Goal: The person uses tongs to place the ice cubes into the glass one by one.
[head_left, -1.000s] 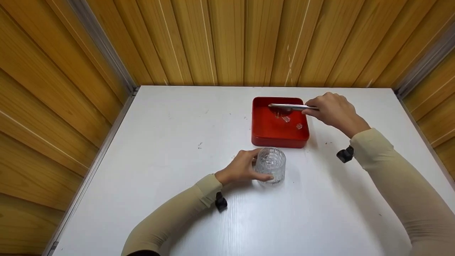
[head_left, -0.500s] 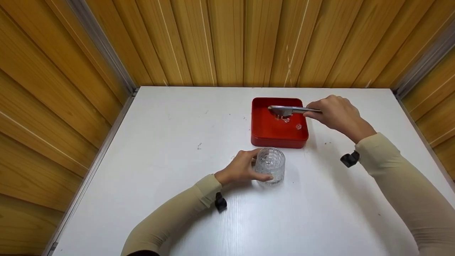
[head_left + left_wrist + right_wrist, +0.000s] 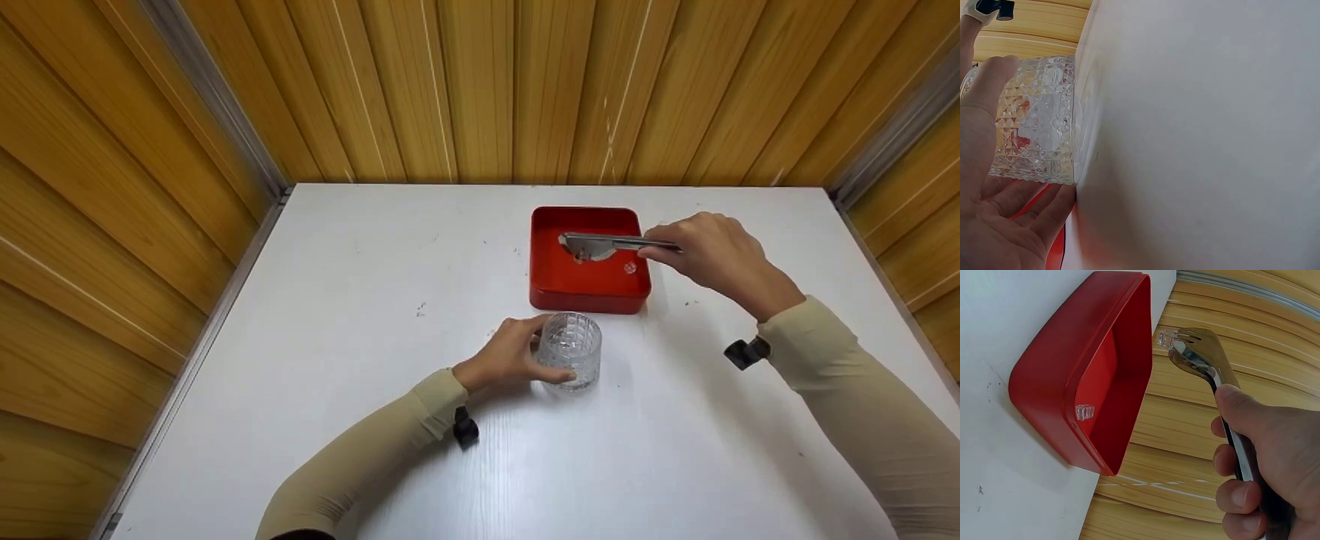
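Note:
My left hand point(image 3: 510, 356) holds a clear, textured drinking glass point(image 3: 571, 351) that stands on the table, thumb on its near side. The left wrist view shows the thumb over the patterned wall of the glass point(image 3: 1039, 121). Over a red square tray point(image 3: 574, 283), my right hand point(image 3: 709, 244) grips metal serving tongs point(image 3: 604, 242). In the right wrist view the tongs point(image 3: 1196, 357) have a fork-shaped arm and a broad flat arm, with a clear ice-like cube point(image 3: 1166, 338) at their tips. Another clear cube point(image 3: 631, 267) lies inside the tray, at its right.
The white table point(image 3: 337, 315) has small dark marks on its surface. Yellow wood-look panels point(image 3: 480, 90) stand along its back and sides. The glass stands just in front of the tray's near wall.
My right hand and the tongs have moved slightly nearer to me, still over the tray. The tongs now cover a cube seen earlier in the tray's middle. Left hand and glass stay put.

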A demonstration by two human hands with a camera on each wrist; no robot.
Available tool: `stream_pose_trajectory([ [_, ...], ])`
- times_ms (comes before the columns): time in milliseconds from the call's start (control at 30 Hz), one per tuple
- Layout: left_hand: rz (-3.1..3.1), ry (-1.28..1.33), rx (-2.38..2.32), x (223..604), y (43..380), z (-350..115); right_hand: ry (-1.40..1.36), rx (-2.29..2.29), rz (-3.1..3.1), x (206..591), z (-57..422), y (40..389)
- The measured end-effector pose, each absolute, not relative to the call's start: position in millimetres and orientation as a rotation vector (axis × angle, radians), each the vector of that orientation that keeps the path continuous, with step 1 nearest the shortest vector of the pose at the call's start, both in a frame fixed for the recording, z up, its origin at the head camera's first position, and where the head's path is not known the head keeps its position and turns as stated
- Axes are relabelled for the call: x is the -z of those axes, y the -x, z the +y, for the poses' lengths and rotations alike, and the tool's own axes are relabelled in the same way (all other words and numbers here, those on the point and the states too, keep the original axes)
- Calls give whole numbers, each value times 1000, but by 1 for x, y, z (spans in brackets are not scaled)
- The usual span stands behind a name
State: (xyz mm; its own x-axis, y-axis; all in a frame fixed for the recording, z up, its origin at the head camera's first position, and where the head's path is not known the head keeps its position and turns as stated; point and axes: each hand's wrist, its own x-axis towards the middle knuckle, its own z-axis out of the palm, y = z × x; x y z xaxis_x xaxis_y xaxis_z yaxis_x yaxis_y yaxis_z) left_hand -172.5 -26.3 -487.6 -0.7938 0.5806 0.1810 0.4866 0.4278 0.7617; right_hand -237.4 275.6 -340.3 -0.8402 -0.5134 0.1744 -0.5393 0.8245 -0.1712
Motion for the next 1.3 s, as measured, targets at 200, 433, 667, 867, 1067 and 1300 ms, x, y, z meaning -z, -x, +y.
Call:
stream_pose_trajectory([
  [200,2555,-984,-1319,487,172,-27,-878,-326,-2838,337,274,223],
  [433,2581,-978,-1291,487,172,-28,-983,-336,-2710,337,273,206],
  [667,2575,-965,-1292,487,172,-29,-1065,-326,-2584,341,274,191],
  [867,2593,-943,-1254,487,172,-28,-1084,-312,-2568,343,275,178],
  [1067,2594,-943,-1243,484,171,-28,-1121,-306,-2548,346,274,168],
  [1300,2605,-948,-1239,485,171,-29,-1139,-298,-2534,348,274,161],
])
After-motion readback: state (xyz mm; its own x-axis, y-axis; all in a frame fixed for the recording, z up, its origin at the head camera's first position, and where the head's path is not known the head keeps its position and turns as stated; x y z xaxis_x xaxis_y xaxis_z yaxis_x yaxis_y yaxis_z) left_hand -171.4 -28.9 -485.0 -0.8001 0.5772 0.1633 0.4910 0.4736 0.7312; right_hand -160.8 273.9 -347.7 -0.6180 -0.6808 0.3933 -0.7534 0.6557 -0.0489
